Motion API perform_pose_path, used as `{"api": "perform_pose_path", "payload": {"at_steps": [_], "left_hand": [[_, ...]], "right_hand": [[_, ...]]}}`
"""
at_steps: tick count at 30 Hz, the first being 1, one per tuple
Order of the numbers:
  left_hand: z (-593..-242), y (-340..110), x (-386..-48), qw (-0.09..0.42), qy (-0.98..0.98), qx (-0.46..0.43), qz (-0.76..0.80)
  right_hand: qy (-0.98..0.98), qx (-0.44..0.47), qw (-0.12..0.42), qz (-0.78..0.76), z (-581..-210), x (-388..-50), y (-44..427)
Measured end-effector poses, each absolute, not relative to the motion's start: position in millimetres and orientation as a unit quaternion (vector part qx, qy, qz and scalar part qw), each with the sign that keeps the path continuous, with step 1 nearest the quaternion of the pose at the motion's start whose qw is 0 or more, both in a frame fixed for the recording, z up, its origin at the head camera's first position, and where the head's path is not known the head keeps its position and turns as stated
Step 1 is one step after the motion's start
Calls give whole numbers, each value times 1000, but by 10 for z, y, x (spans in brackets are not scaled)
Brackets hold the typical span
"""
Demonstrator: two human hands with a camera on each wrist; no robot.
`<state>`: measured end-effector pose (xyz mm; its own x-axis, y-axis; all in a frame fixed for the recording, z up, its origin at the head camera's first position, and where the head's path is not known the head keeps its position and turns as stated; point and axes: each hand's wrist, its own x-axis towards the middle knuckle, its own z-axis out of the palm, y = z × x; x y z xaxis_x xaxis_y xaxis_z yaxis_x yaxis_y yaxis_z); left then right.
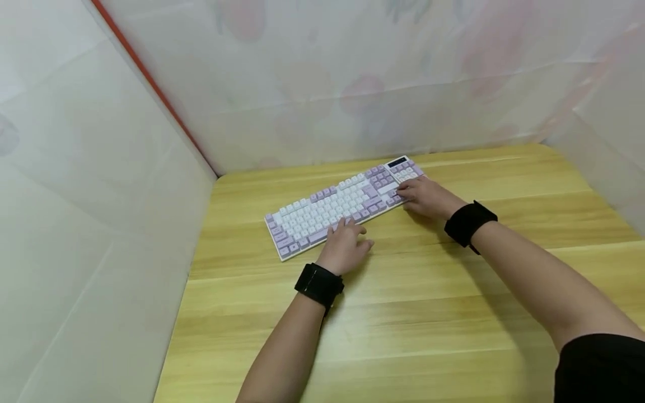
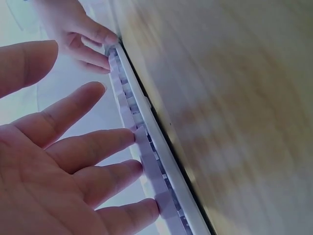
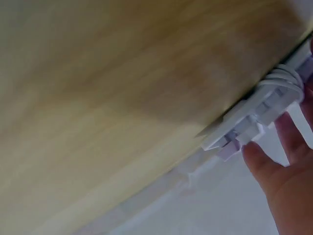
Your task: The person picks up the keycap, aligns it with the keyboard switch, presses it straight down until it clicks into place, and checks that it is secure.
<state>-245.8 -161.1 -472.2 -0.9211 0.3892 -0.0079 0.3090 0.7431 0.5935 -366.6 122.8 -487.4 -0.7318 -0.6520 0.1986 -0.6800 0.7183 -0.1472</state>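
Note:
A white and lilac keyboard (image 1: 332, 207) lies slanted on the wooden table, its right end farther back. My left hand (image 1: 344, 246) reaches its front edge near the long bottom key. In the left wrist view the fingers (image 2: 93, 181) are spread, several tips touching the lilac front keys, with the thumb raised. My right hand (image 1: 428, 197) grips the keyboard's right part, fingers on the keys and thumb at the front edge. White cord-like loops (image 3: 283, 83) show beside that hand in the right wrist view; what they are attached to is hidden.
The wooden table (image 1: 418, 324) extends toward me and to both sides. A pale, patterned sheet wall (image 1: 322, 73) stands close behind the keyboard. Another pale wall (image 1: 101, 224) rises at the left, with a red strip (image 1: 151, 81) along the corner.

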Motion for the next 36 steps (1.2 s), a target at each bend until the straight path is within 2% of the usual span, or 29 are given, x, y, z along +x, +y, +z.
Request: {"api": "perform_pose_path", "payload": {"at_steps": [5, 8, 12, 19, 28, 36], "left_hand": [[-4801, -1624, -2564, 78, 926, 176, 324], [-4854, -1635, -2601, 80, 927, 169, 325], [-4869, -1648, -2656, 67, 931, 165, 318], [-4801, -1700, -2770, 51, 937, 152, 309], [-4811, -1556, -2815, 51, 936, 155, 312], [-4786, -1421, -2779, 49, 934, 178, 305]], "right_hand": [[-939, 288, -7, 189, -4945, -3650, 1228], [-944, 277, -34, 176, -5001, -3615, 1219], [-945, 300, -35, 129, -5014, -3629, 1144], [-954, 282, -19, 104, -4948, -3776, 919], [-961, 233, -67, 136, -4943, -3741, 1035], [-965, 235, -24, 112, -4893, -3545, 1175]]}}
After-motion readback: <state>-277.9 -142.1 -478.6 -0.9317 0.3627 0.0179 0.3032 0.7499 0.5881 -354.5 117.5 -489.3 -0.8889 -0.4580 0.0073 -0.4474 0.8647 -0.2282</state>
